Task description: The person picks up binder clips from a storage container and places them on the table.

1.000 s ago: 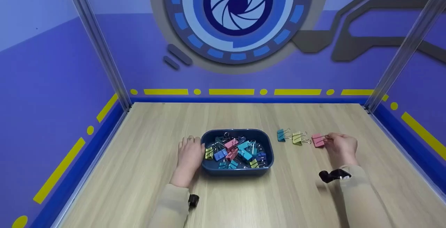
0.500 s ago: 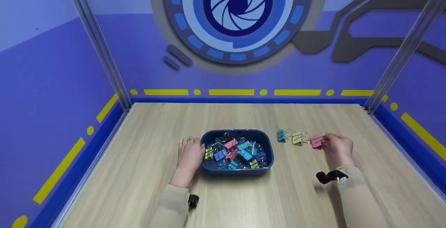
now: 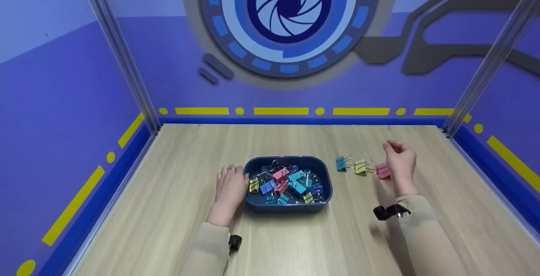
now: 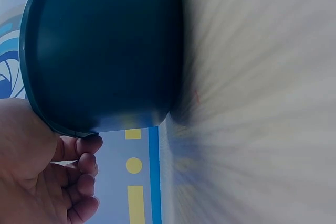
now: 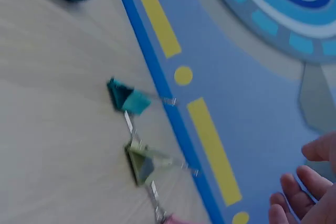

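My left hand (image 3: 230, 185) holds the left rim of a dark blue plastic box (image 4: 105, 51); in the left wrist view its fingers curl near the rim's corner. Inside the box lies a pile of binder clips, among them a blue one (image 3: 267, 187) and a pink one (image 3: 280, 174). To the right, a teal binder clip (image 3: 341, 164), a yellow one (image 5: 139, 164) and a pink one (image 3: 383, 171) stand in a row, wire handles reaching toward their neighbours. My right hand (image 3: 400, 162) is raised beside the row with nothing in it, fingers loosely bent, partly covering the pink clip.
The wooden table (image 3: 168, 149) is bounded by a blue back wall (image 3: 287, 94) and side walls, with metal posts (image 3: 126, 60) at the corners. A black wrist camera (image 3: 390, 212) sits on the right sleeve, another (image 3: 235, 242) on the left.
My right hand first slid the pink binder clip left toward the yellow one, then let go and rose away from it, up and slightly left. The left hand and the box stay put.
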`<state>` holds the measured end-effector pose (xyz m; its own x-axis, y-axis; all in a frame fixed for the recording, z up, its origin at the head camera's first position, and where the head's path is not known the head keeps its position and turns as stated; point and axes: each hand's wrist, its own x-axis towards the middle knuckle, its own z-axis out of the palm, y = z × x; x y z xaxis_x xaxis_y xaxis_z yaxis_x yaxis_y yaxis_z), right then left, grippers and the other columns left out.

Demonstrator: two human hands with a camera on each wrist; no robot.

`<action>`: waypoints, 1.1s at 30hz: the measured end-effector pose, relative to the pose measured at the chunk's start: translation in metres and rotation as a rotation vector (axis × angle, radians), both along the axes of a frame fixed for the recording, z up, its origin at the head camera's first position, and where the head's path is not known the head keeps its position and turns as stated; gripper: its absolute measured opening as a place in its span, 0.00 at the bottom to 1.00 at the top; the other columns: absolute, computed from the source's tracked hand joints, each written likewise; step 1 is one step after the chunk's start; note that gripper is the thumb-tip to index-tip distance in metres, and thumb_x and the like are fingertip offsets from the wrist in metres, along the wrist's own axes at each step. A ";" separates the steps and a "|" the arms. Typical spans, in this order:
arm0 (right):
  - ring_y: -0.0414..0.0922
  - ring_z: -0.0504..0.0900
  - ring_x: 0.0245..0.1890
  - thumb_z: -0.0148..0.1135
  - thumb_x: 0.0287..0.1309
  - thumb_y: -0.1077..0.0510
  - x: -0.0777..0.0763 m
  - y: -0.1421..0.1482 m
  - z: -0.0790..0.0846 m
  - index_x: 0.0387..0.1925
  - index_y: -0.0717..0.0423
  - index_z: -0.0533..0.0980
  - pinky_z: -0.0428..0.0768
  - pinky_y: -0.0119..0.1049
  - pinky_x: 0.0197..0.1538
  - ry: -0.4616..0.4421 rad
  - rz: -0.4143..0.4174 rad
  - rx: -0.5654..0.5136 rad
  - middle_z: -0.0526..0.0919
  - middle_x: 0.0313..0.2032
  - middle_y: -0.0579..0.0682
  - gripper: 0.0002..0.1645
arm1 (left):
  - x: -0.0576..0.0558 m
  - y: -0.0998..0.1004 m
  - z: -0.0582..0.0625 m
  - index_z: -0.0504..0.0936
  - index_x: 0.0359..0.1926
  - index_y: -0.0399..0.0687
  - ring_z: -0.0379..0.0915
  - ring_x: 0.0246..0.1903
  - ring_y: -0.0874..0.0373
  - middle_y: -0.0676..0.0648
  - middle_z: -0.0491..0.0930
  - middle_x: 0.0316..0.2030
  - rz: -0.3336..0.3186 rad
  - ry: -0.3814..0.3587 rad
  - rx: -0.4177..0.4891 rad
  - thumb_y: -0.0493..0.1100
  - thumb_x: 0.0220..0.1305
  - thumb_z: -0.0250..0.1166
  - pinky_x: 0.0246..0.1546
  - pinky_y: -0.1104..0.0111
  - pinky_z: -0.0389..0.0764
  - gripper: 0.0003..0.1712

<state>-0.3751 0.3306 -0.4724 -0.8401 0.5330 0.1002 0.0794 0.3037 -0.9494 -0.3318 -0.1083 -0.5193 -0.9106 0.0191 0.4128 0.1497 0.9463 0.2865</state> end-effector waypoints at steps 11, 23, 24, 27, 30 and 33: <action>0.30 0.85 0.35 0.58 0.72 0.52 0.011 -0.057 0.017 0.59 0.71 0.75 0.81 0.24 0.43 -0.074 0.470 0.034 0.89 0.43 0.50 0.26 | -0.002 0.000 0.000 0.82 0.45 0.36 0.73 0.46 0.40 0.37 0.81 0.42 -0.001 -0.042 -0.003 0.46 0.71 0.61 0.48 0.52 0.71 0.16; 0.47 0.91 0.37 0.62 0.68 0.58 0.025 -0.131 0.014 0.49 0.70 0.81 0.86 0.35 0.43 -0.103 0.719 0.094 0.90 0.42 0.62 0.17 | 0.000 0.000 0.000 0.81 0.42 0.36 0.74 0.44 0.40 0.36 0.81 0.40 0.000 -0.012 -0.010 0.45 0.70 0.62 0.45 0.51 0.72 0.14; 0.48 0.91 0.37 0.63 0.68 0.59 0.027 -0.136 0.013 0.49 0.70 0.82 0.86 0.37 0.44 -0.113 0.729 0.099 0.90 0.42 0.62 0.17 | 0.000 -0.001 0.000 0.81 0.42 0.36 0.74 0.44 0.39 0.36 0.81 0.40 0.001 -0.010 -0.012 0.45 0.70 0.62 0.45 0.51 0.72 0.14; 0.50 0.91 0.38 0.64 0.68 0.58 0.030 -0.150 0.008 0.47 0.69 0.83 0.87 0.42 0.46 -0.145 0.742 0.130 0.91 0.40 0.61 0.16 | 0.000 0.000 -0.001 0.81 0.42 0.36 0.75 0.44 0.39 0.36 0.81 0.41 -0.001 -0.011 -0.006 0.45 0.69 0.62 0.45 0.51 0.72 0.14; 0.52 0.92 0.38 0.64 0.67 0.58 0.032 -0.161 0.003 0.44 0.68 0.85 0.87 0.44 0.47 -0.156 0.750 0.173 0.91 0.38 0.61 0.15 | -0.001 -0.001 -0.001 0.81 0.42 0.36 0.74 0.45 0.38 0.36 0.81 0.41 0.000 -0.013 0.002 0.45 0.69 0.62 0.46 0.51 0.72 0.14; 0.52 0.92 0.37 0.65 0.66 0.59 0.034 -0.170 -0.002 0.42 0.66 0.86 0.87 0.42 0.45 -0.167 0.752 0.211 0.91 0.37 0.60 0.13 | -0.002 -0.001 -0.001 0.81 0.43 0.36 0.74 0.46 0.38 0.35 0.81 0.42 0.002 -0.024 0.011 0.45 0.70 0.62 0.47 0.50 0.72 0.15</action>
<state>-0.3413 0.1611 -0.4746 -0.9799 -0.1983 -0.0230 -0.0820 0.5046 -0.8594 -0.3336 -0.1090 -0.5205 -0.9202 0.0132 0.3913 0.1412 0.9433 0.3003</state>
